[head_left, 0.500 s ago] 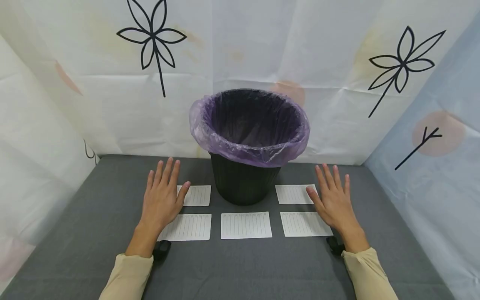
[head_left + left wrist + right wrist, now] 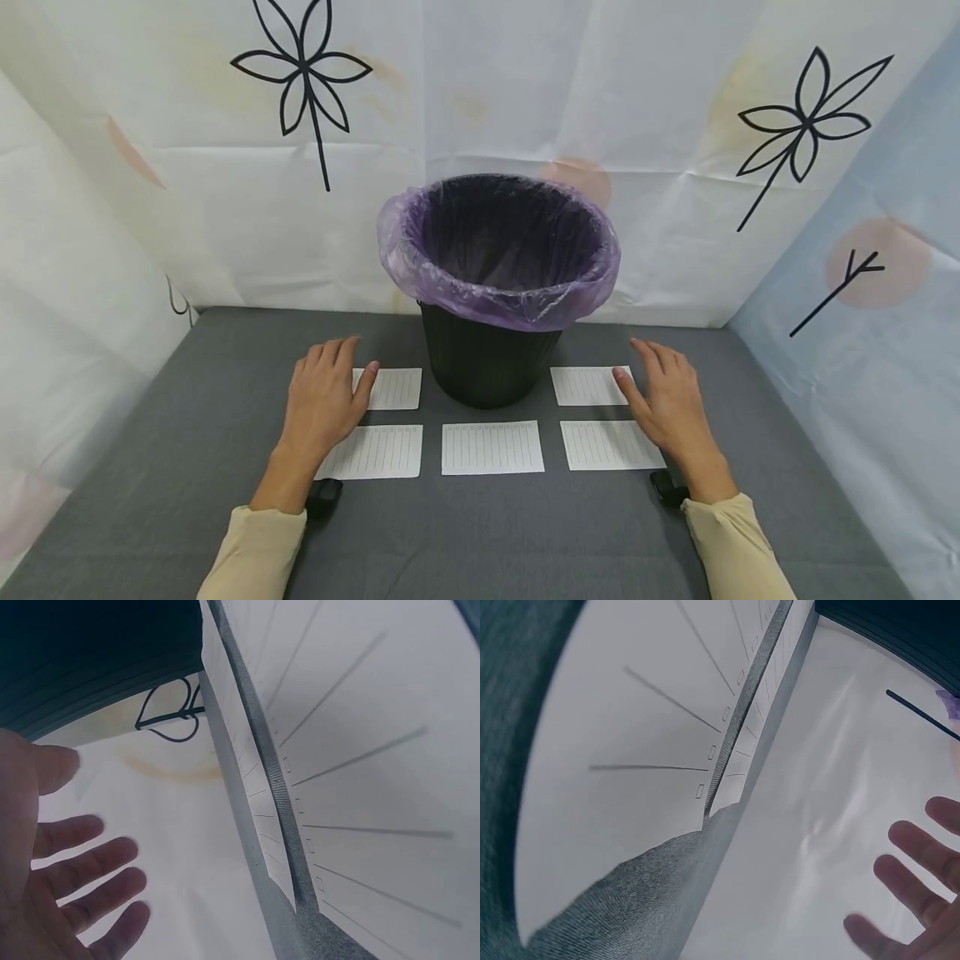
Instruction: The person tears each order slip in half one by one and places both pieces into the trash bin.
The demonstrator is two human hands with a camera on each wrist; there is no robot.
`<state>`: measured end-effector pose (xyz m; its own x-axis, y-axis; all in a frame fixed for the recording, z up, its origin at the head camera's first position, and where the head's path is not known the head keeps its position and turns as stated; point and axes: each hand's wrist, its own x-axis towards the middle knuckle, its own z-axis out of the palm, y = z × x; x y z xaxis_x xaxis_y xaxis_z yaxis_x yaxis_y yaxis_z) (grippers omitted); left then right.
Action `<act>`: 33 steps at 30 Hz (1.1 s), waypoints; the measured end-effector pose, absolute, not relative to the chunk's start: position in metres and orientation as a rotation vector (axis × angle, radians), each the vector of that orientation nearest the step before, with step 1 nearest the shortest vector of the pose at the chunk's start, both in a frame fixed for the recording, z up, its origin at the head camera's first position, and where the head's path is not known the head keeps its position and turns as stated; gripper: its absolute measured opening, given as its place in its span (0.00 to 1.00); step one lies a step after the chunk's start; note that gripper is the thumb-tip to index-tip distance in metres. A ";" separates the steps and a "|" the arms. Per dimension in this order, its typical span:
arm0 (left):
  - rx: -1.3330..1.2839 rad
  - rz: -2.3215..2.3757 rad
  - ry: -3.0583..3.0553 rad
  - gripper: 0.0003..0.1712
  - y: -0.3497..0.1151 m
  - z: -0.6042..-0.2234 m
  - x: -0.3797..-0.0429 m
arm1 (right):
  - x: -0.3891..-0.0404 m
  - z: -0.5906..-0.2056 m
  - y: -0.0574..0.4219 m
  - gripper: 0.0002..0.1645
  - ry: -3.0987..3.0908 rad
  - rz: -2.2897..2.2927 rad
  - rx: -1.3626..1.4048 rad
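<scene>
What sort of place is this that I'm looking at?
Probably a small screened-off work or recording space, though I can't be sure: printed white sheets enclose a grey-covered table, where five ruled white cards lie in two rows near a dark bin.

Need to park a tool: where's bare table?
Bare table: in front of the three near cards, between the sleeves; outward of the left hand and the right hand. Crowded: around the bin; two far cards flank it.
</scene>
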<state>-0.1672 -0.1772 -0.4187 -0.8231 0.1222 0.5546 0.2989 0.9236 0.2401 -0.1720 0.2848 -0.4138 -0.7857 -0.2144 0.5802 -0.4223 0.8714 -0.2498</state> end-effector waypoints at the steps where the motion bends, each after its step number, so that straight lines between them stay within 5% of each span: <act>1: -0.297 -0.427 -2.539 0.27 -0.177 -0.418 -0.167 | -0.172 -0.414 0.285 0.32 -2.479 0.515 0.457; 13: -0.278 -0.658 -2.649 0.20 -0.171 -0.413 -0.162 | -0.172 -0.416 0.275 0.13 -2.361 0.749 0.491; 23: -0.445 -1.132 -2.610 0.14 -0.156 -0.411 -0.160 | -0.162 -0.411 0.262 0.11 -2.500 1.054 0.404; 33: -0.639 -1.385 -2.633 0.19 -0.129 -0.417 -0.154 | -0.153 -0.412 0.237 0.18 -2.595 1.508 0.521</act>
